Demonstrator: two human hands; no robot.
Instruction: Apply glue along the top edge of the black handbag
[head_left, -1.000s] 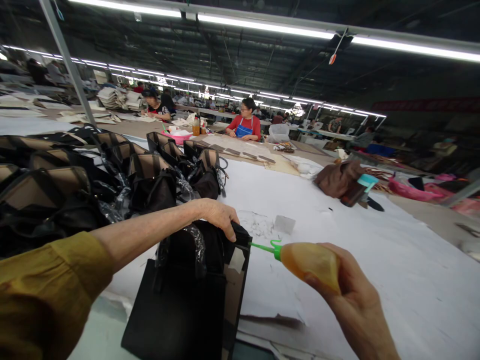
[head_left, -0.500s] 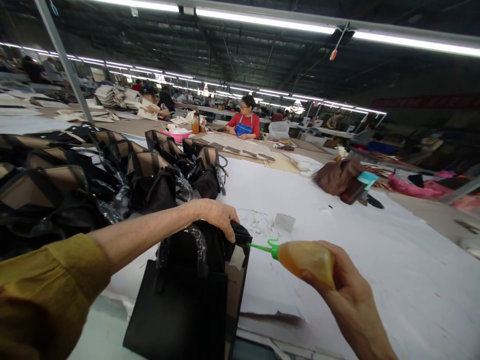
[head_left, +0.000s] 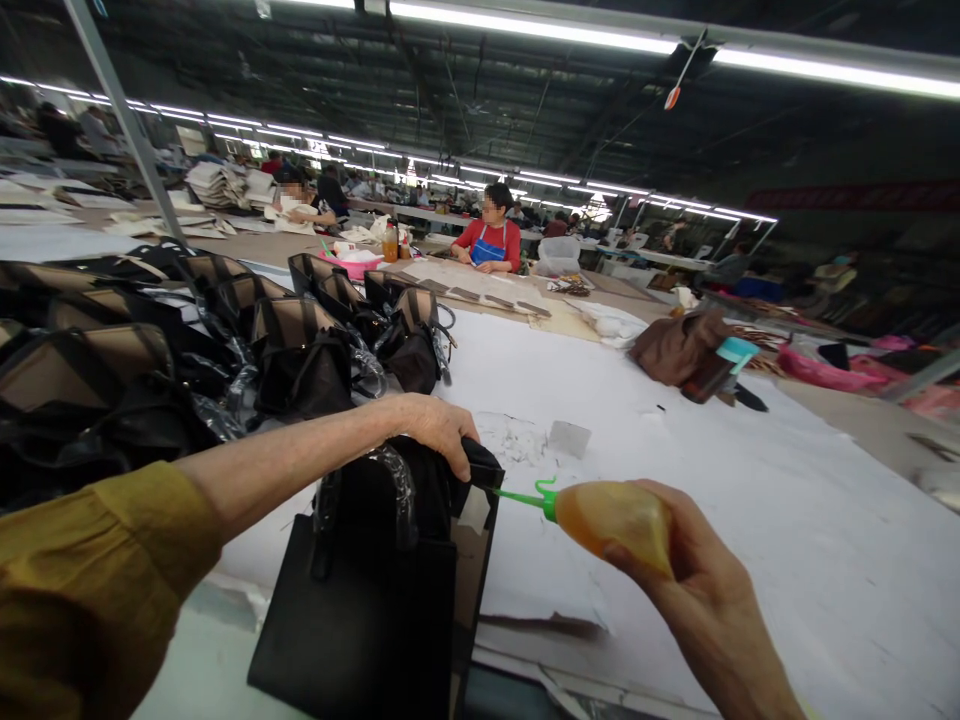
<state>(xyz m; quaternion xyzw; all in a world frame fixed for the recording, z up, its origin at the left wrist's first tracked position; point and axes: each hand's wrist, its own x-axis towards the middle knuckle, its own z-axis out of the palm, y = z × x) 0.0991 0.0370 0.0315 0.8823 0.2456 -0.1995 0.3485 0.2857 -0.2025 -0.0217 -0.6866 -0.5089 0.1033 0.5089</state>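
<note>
A black handbag lies at the table's near edge, its side panel facing right and clear plastic wrapped round its handle. My left hand grips the bag's upper right edge, thumb on the near side and fingers over the far side, partly hidden. In my right hand is a soft squeeze bottle of amber liquid, tilted with its green nozzle pointing left. The nozzle's tip meets the bag's edge just below my left thumb; whether liquid is coming out cannot be made out.
Several black bags with tan linings crowd the left. White paper covers the table, with a small translucent square on it. A brown cloth bundle and a dark bottle with a teal cap lie farther right. A co-worker sits across.
The view has shifted very slightly. Both hands, the bottle and the bag hold nearly the same positions, with the nozzle still at the bag's edge.
</note>
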